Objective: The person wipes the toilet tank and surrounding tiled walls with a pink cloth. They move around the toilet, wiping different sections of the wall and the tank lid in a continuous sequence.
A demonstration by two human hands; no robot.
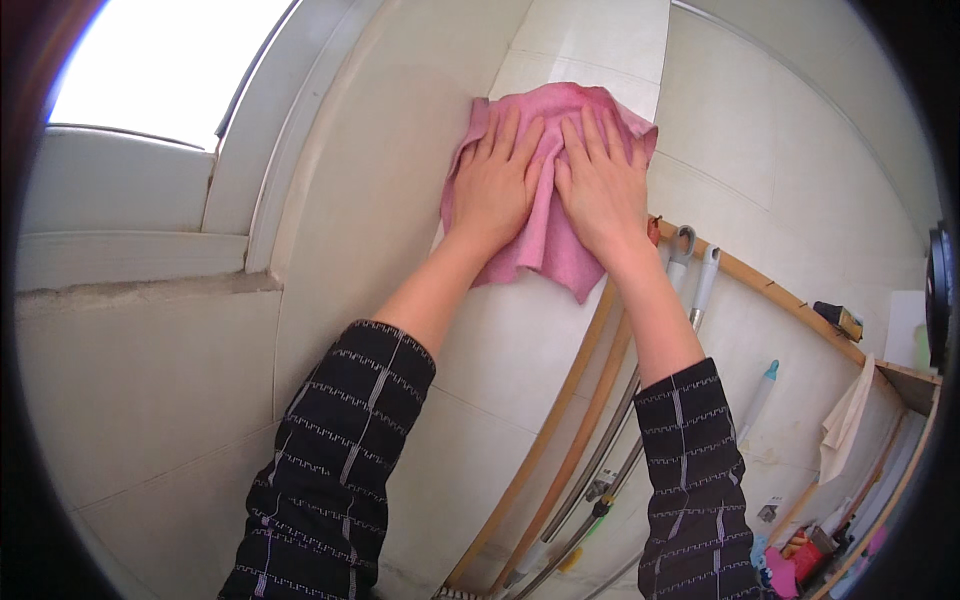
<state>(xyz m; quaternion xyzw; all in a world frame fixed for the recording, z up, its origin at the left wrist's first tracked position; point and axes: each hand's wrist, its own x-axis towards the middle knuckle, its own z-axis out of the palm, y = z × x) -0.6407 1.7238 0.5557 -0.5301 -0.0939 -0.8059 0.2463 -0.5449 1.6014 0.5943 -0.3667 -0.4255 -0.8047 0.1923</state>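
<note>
A pink cloth (537, 217) is spread against a pale tiled wall section (585, 64) near the corner. My left hand (491, 180) presses flat on its left half, fingers somewhat apart. On the right half lies my right hand (604, 184), also flat with spread fingers. Between the two hands the fabric bunches into an upright fold. Its lower edge hangs loose below my wrists. Both palms and the wall directly behind the cloth are hidden.
At upper left is a window frame (127, 180) with a dirty sill (150, 292). Several long handles, including a wooden pole (540, 450), lean or hang below a wooden rail (780, 289) on the right. A beige cloth (847, 427) hangs farther right, above assorted items (806, 559).
</note>
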